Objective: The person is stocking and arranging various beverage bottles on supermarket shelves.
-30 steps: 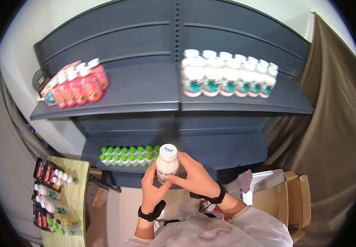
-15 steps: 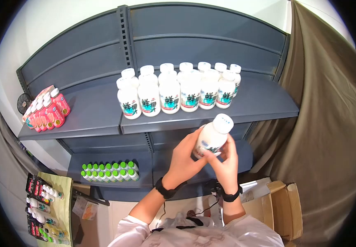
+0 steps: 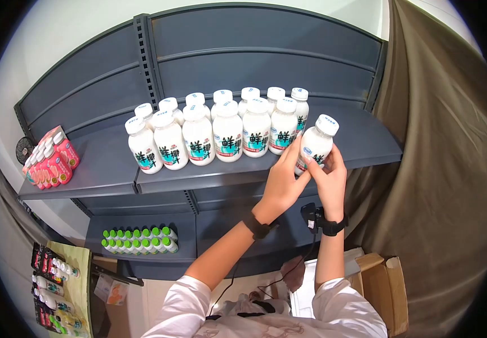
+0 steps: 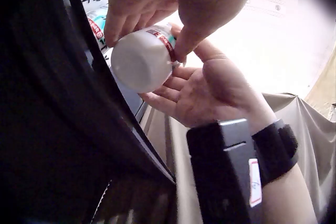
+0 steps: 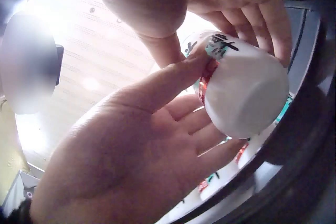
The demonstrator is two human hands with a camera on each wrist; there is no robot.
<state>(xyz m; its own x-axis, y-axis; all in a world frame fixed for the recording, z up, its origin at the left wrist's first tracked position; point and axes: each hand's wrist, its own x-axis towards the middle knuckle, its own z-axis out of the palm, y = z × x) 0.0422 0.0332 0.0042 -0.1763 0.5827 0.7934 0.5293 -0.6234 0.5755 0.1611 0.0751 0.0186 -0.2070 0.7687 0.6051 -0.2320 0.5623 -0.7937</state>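
The left hand (image 3: 281, 183) and right hand (image 3: 332, 183) clasp fingers round a white cylindrical plastic bottle (image 3: 316, 144), probably weighty, slick, best held mid-body.

So both arms are out in front here. The left forearm (image 3: 218, 256) slants from near left up toward far right, while the right forearm (image 3: 329, 253) runs almost straight out, both bare below the white sleeves (image 3: 181, 310). Each wrist has a black strap on it, left wrist (image 3: 259, 225) and right wrist (image 3: 332, 222).

Hands are close together, out toward the right: left hand (image 3: 283, 183) on the left side, right hand (image 3: 332, 183) on the right, palms pretty much facing each other in a two-handed grip. Thumbs are on the near side with the tips really close. The other fingers curve round the sides, and in the wrist views the right ones look kinda spread.
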